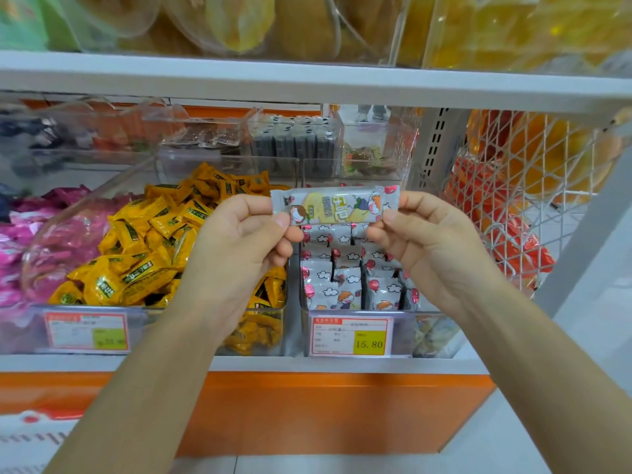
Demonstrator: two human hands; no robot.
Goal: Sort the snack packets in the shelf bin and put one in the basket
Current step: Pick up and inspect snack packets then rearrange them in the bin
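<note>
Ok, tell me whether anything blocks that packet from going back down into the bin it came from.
Nothing visible does. The packet is pinched at its ends by the left hand and the right hand, held level right above the clear bin of matching cartoon packets. The bin is open-topped, and only air lies between.

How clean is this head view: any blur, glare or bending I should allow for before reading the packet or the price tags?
Head view: the packet held between left hand and right hand is sharp enough to show its cartoon print; the right price tag reads 15.80, the left price tag is smeared; top shelf goods are blurred; clear bin walls catch glare; shelf edges bow from the wide lens.
</note>
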